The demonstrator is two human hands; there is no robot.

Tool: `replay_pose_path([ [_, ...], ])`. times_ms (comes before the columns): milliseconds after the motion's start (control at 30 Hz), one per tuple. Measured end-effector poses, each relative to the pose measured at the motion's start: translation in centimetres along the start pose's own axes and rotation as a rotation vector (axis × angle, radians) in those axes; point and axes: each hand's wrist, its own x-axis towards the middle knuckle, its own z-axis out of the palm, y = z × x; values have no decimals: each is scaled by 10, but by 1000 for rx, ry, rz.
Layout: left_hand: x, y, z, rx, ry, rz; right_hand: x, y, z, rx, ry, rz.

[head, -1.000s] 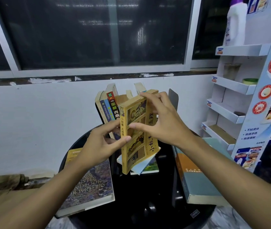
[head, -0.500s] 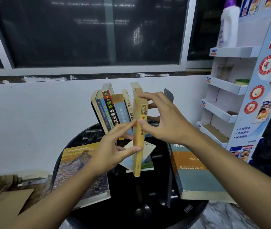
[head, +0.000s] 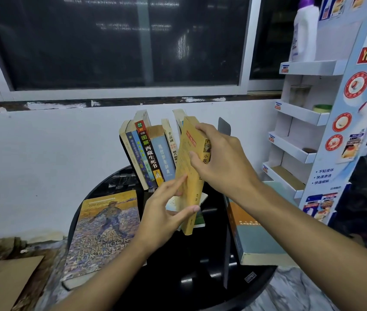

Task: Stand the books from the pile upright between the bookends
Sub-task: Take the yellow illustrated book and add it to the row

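A yellow paperback (head: pixel 189 176) is held upright and tilted in the air over the round black table (head: pixel 178 265). My right hand (head: pixel 222 160) grips its upper part, thumb on the back cover and fingers over the top edge. My left hand (head: pixel 166 214) pinches its lower edge between thumb and fingers. Behind it several books (head: pixel 148 153) lean upright to the left, against a left bookend that is mostly hidden. The grey right bookend (head: pixel 225 129) pokes up behind my right hand. Under the yellow book lie thin flat books (head: pixel 200 218).
A large painted-cover handbook (head: pixel 106 232) lies flat at the table's left. A thick grey-and-orange book (head: pixel 256 234) lies flat at the right, overhanging the edge. A white cardboard display shelf (head: pixel 308 117) stands at the right, with a white bottle (head: pixel 304 30) on top. A white wall and window are behind.
The yellow book has turned from showing its front cover to showing spine and back, and has risen toward the row of standing books. Both hands kept their hold.
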Motion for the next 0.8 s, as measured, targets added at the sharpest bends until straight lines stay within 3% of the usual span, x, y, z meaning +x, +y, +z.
replay_pose_path([
  [400, 35, 13, -5, 130, -32, 39, 4, 2, -18, -63, 12, 24],
  [800, 143, 39, -29, 660, -32, 159, 21, 14, -51, -157, -4, 50],
])
